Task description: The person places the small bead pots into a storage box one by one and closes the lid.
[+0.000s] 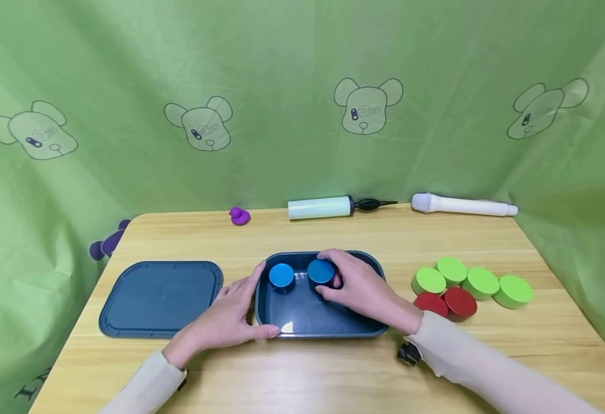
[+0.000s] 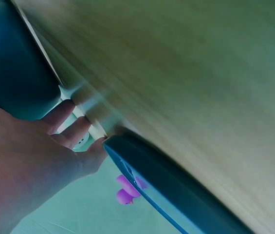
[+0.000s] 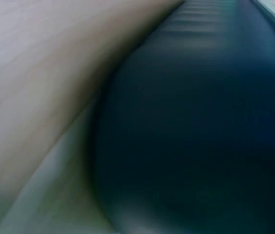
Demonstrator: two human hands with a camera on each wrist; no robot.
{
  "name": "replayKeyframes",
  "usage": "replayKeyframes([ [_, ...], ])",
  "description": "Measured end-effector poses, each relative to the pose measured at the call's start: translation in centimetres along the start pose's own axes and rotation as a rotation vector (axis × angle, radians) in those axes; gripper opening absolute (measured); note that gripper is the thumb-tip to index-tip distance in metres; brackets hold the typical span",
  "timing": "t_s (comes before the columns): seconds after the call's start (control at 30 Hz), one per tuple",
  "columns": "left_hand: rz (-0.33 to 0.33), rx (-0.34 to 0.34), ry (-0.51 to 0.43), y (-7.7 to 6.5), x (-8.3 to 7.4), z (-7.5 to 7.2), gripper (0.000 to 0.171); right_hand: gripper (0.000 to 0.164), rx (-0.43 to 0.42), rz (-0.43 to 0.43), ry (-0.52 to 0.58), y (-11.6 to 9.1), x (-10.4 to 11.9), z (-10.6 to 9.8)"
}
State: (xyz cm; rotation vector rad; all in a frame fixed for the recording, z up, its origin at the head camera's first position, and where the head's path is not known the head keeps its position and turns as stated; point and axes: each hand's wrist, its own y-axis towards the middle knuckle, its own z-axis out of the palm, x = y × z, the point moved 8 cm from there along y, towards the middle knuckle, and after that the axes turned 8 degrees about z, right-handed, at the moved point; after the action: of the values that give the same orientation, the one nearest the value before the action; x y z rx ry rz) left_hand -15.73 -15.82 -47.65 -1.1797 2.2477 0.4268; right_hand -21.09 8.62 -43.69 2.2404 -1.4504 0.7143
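Starting with the head view: dark blue tray [image 1: 313, 319] on the table [image 1: 323, 385], long axis running left-right, open side up. Two blue cylinders inside, round tops up, axes vertical: left cylinder [image 1: 282, 277] near the tray's left end, right cylinder [image 1: 321, 271] near the far wall. Right hand [image 1: 358, 287] has thumb and fingers curled around the right cylinder. Left hand [image 1: 232, 313] is spread, thumb and fingers well apart, touching the tray's left end. One dark blue flat panel [image 1: 163, 296] lies left of it. Right of the tray: four green cylinders [image 1: 480, 282], two red cylinders [image 1: 460, 303]. Back edge, one each: purple duck [image 1: 239, 217], pump [image 1: 320, 207] with black nozzle pointing right, white microphone [image 1: 468, 205], head end left. Left wrist view: fingers apart, reaching the tray's edge, panel at upper left, duck beyond. Right wrist view: blurred dark blue surface fills most; can't tell the grip from it.
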Motion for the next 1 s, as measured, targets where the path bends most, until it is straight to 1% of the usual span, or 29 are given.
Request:
replayKeyframes([
  [0.27, 0.012, -0.008, 0.004, 0.0, -0.1, -0.1, 0.125, 0.061, 0.006, 0.006, -0.014, 0.4, 0.3, 1.1],
  [0.6, 0.017, -0.005, 0.003, 0.0, -0.3, -0.4, 0.124, 0.06, 0.016, 0.025, -0.025, 1.1, 0.7, 1.9],
  [0.83, 0.018, -0.007, 0.004, 0.0, -0.2, -0.5, 0.124, 0.059, 0.01, -0.008, -0.056, 1.2, 1.0, 2.4],
  [1.0, 0.019, -0.002, 0.004, 0.0, -0.2, -0.2, 0.124, 0.059, 0.023, -0.004, -0.082, 1.0, 0.9, 2.7],
])
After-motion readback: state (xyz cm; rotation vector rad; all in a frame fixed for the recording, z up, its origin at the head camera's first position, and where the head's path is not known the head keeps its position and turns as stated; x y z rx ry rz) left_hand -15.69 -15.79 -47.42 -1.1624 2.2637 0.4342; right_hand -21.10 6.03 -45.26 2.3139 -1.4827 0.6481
